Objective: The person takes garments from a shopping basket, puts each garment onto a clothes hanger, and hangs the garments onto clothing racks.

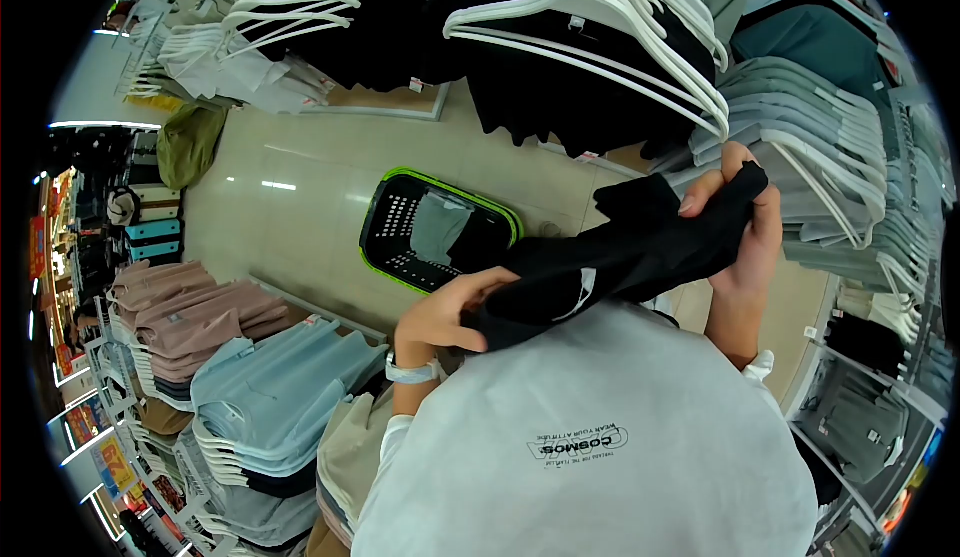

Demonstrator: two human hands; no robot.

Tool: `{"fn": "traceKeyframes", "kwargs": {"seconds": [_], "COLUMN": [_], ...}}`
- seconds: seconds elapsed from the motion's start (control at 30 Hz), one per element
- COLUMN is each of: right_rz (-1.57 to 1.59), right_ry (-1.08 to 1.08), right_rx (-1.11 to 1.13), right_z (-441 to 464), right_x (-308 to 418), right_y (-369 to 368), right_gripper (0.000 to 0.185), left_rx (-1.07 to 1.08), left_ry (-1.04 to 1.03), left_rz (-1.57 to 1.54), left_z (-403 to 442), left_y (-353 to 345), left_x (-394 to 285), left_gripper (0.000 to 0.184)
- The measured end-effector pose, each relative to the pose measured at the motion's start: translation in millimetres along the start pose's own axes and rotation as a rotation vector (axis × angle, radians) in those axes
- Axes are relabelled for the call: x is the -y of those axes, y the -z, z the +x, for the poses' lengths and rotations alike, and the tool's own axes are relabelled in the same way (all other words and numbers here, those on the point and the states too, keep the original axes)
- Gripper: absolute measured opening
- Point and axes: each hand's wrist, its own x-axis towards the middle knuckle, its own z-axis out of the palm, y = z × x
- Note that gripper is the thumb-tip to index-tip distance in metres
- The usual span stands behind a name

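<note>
A black garment [640,250] with a small white mark is stretched between my two hands in front of my chest; its exact kind is hard to make out. My left hand [452,312], with a pale band on the wrist, grips its lower left end. At the upper right, my right hand [748,212] pinches the other end, fingers bent over the cloth. Beyond it on the floor stands a black shopping basket [385,227] with a green rim. Inside lie a grey-green folded garment [440,227] and something black, partly hidden.
White hangers [590,2] with black clothes [540,87] hang close ahead. Grey shirts [800,107] line the right rack. Light blue shirts [285,367] and pink shirts [200,307] hang at left. An olive garment [190,147] is farther back. Tiled floor [290,157] runs between the racks.
</note>
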Motion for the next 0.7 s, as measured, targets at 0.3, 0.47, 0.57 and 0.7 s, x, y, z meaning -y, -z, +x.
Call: {"fn": "traceKeyframes", "kwargs": {"seconds": [0.3, 0.47, 0.57, 0.7], "right_rz": [-0.057, -0.62, -0.784, -0.792], "right_ry": [0.059, 0.154, 0.121, -0.022], "right_rx": [-0.061, -0.362, -0.396, -0.33], "right_z": [-15.1, -18.7, -27.0, -40.2], "right_x": [8.7, 13.2, 17.9, 27.6], "right_y": [8.6, 36.5, 62.9, 92.8], "right_gripper": [0.021, 0.02, 0.018, 0.017], "left_rx": [-0.431, -0.846, -0.741, -0.504], "left_ry": [-0.003, -0.251, -0.255, -0.247], "left_rz": [0.419, 0.152, 0.407, 0.661], "left_z": [38.5, 51.9, 50.0, 45.1], "left_y": [-40.7, -28.6, -11.9, 0.0], "left_x": [-35.1, -59.2, -71.5, -97.0], "left_gripper": [0.015, 0.008, 0.008, 0.012]}}
